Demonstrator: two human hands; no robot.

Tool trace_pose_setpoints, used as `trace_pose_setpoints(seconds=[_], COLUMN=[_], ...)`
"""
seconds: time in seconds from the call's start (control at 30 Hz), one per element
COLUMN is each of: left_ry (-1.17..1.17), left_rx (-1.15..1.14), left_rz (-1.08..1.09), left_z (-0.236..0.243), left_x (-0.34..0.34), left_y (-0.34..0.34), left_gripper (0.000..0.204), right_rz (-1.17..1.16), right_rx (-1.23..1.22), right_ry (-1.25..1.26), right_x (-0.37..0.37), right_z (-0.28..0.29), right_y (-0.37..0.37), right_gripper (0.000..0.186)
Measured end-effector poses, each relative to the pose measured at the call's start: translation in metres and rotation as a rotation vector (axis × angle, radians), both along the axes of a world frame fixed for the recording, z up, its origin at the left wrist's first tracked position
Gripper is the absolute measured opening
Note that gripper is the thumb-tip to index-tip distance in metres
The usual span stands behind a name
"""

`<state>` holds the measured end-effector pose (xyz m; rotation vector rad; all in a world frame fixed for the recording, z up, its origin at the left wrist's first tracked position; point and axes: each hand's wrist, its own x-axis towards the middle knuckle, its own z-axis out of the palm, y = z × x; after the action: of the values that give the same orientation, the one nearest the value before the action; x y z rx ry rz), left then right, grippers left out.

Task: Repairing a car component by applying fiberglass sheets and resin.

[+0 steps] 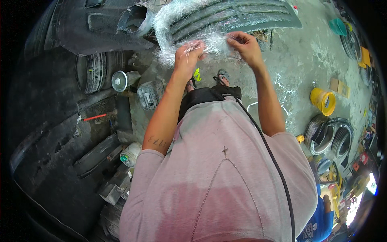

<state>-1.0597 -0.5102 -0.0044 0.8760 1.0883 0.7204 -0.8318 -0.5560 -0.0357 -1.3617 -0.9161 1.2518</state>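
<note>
Though partly behind white fibres [216, 42], left hand [188, 55] tight on them, right hand [247, 47] likewise in a pinch.

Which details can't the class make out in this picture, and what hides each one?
All in the head view:
- Left hand: fingertips hidden by its own curled fingers and the white strands.
- Ribbed panel: its far side is cut off by the top edge.
- Left foot: mostly hidden behind the left forearm.
- Small items along the right rim: too small and distorted to identify.
</note>
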Motion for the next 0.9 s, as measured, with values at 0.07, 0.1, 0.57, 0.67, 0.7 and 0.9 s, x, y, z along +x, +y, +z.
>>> trace_pose_setpoints(seconds=[0.07,0.1,0.57,0.67,0.7,0.9], left_ry=[0.028,0.048,0.855,0.897,0.974,1.130], left_rx=[0.046,0.070,0.788,1.300,1.309,1.200], left_rz=[0.019,0.034,0.032,-0.437,-0.549,-0.581], left_z=[-0.002,-0.002,0.022,-0.008,-0.016,-0.031], left_x=[-0.014,-0.022,-0.079,-0.035,-0.023,-0.007], left_y=[-0.005,-0.005,0.002,0.001,-0.006,-0.033], left_gripper=[0.032,0.032,0.028,0.033,0.044,0.062], right_rz=[0.118,0.167,0.397,0.267,0.211,-0.224], right_rx=[0.039,0.045,0.302,0.578,0.568,0.530], right_ry=[-0.092,-0.175,-0.693,-0.907,-0.909,-1.163], right_x=[0.020,0.031,-0.029,-0.032,-0.030,-0.031], right_z=[-0.004,-0.004,-0.036,-0.037,-0.035,-0.028], right_y=[0.015,0.023,0.075,0.069,0.066,0.036], right_gripper=[0.022,0.022,0.027,0.032,0.035,0.044])
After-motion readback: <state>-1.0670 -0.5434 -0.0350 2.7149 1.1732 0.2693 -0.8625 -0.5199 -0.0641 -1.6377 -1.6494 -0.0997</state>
